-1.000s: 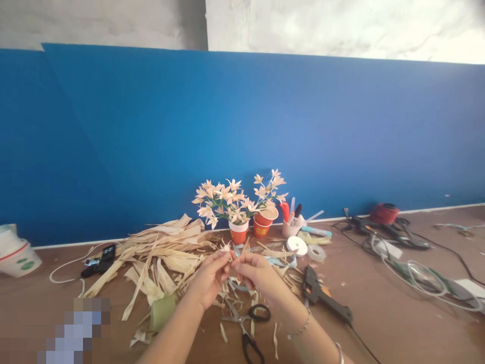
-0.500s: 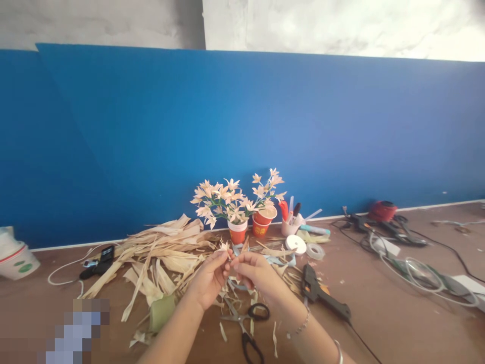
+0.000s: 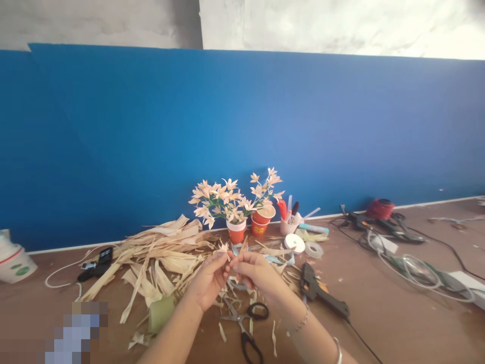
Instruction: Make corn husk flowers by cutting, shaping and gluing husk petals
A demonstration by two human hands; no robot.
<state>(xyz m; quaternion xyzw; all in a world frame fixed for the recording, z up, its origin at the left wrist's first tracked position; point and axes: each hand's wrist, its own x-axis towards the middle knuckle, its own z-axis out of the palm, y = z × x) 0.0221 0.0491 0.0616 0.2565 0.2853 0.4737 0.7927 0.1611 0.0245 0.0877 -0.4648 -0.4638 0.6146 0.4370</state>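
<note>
A small pale husk flower (image 3: 224, 247) pokes up from the fingertips of my left hand (image 3: 210, 279), which is closed around its base. My right hand (image 3: 251, 269) meets it there, thumb and fingers pinched at the lower end of the same flower; the exact grip is hidden by the fingers. Below the hands lie black-handled scissors (image 3: 242, 318), blades apart, among husk scraps. Behind the hands, finished pale flowers (image 3: 223, 197) stand in a red and white paper cup (image 3: 236, 232). More flowers rise beside stacked red cups (image 3: 260, 225).
Dried corn husks (image 3: 166, 247) are heaped at left, near a green roll (image 3: 161, 314). A black glue gun (image 3: 322, 293) with its cord lies right. Behind it are a white spool (image 3: 294, 243), a tape roll (image 3: 314, 249) and a cup of tools (image 3: 288, 222). Cables (image 3: 409, 273) sprawl far right.
The view has shifted slightly, so the table things sit a little farther left. Both hands stay together at the flower with hardly any movement.
</note>
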